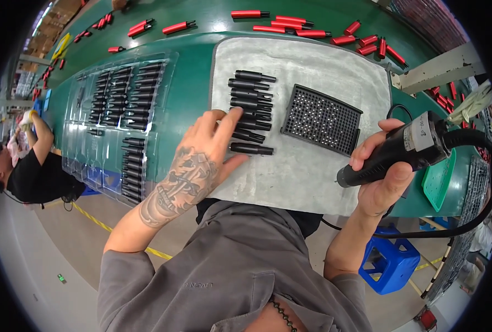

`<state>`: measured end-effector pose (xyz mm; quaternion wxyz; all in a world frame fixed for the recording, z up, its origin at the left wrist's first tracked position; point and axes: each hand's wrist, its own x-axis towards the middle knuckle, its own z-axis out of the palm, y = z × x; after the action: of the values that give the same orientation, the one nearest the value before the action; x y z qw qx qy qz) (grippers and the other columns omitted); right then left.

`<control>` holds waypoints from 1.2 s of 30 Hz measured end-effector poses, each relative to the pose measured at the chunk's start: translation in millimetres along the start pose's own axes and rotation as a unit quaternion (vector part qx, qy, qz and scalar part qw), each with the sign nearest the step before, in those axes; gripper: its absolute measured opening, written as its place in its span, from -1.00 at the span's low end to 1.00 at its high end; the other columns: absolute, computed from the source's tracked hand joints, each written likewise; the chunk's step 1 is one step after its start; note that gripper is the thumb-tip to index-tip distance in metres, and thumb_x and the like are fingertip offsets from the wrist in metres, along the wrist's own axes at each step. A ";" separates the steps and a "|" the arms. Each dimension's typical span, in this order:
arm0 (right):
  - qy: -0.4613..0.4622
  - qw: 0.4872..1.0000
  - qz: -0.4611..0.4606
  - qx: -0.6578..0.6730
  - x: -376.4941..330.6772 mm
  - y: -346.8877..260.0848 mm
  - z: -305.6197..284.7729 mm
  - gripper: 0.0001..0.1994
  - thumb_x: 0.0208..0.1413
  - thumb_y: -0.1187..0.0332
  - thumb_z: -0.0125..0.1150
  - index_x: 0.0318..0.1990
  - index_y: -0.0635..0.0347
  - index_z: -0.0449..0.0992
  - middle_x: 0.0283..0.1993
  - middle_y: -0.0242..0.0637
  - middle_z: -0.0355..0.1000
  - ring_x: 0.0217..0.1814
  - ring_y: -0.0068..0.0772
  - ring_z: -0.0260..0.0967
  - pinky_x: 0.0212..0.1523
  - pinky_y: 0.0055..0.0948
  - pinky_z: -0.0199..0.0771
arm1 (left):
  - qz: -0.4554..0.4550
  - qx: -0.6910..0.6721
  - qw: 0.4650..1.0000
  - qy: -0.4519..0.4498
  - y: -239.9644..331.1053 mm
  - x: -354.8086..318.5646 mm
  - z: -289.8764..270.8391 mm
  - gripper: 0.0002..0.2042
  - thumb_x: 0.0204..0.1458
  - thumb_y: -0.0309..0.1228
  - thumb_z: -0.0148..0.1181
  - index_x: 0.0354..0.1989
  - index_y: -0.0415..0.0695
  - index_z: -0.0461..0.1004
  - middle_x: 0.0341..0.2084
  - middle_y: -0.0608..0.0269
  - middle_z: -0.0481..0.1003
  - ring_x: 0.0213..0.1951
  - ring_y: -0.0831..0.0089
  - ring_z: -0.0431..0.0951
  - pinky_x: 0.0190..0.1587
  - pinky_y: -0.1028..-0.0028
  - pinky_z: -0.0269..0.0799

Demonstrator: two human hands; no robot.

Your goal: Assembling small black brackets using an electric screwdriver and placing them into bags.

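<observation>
My right hand [383,166] is wrapped round a black powered screwdriver [396,152] with a thick cable at its back end; its narrow end points left over the mat. My left hand [211,137] lies at the left ends of several black tubular parts [251,104], set in a column on the grey cloth mat [279,177]. Its fingers are stretched and the thumb is spread apart. The fingertips reach the middle parts, but no part is seen lifted. Between the hands sits a black grid tray [322,118] holding many small shiny pieces, apparently screws.
A clear plastic tray [110,133] with rows of black parts lies at left. Red tubes [298,25] are scattered along the far green table. A green basket [439,182] and metal post [439,72] stand at right, a blue stool [392,260] below. Another person [33,160] works at far left.
</observation>
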<state>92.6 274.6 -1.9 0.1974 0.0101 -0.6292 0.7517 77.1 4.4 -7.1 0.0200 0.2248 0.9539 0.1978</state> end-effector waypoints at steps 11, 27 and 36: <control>-0.025 0.997 0.055 0.043 -0.7 -1.5 -7.8 -0.17 0.01 -0.34 0.24 0.10 0.31 0.28 -0.49 -0.32 0.38 -0.59 -0.57 0.29 -0.55 -0.65 0.26 | -0.071 -0.042 0.997 -0.005 -4.8 -3.1 10.5 -0.31 -0.09 -0.55 0.32 0.27 -0.06 0.19 -0.19 0.12 0.36 -0.36 0.18 0.54 -0.29 0.34 0.53; -0.028 0.997 0.013 -0.067 -4.6 -4.3 14.2 -0.19 0.08 -0.36 0.12 0.16 0.22 0.23 -0.48 -0.38 0.33 -0.56 -0.60 0.24 -0.47 -0.62 0.26 | -0.382 0.077 0.872 0.297 -449.1 -80.1 -170.0 -0.78 0.09 -0.28 0.22 -0.17 -0.11 0.58 -0.32 0.22 0.63 -0.26 0.22 0.62 -0.14 0.32 0.51; -0.017 0.991 -0.038 -0.131 -0.8 6.7 -2.3 -0.34 0.27 -0.24 -0.04 0.16 0.22 0.26 -0.45 -0.46 0.28 -0.54 -0.67 0.20 -0.45 -0.66 0.18 | -0.510 -0.039 0.849 0.135 -523.0 -70.2 -196.3 -0.72 0.06 -0.27 0.13 -0.07 -0.06 0.53 -0.27 0.22 0.60 -0.26 0.30 0.59 -0.11 0.34 0.51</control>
<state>91.8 275.7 -8.9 0.2143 0.0207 -0.7245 0.6547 -104.9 -527.8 -31.9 -0.0024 -0.3229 0.9193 0.2251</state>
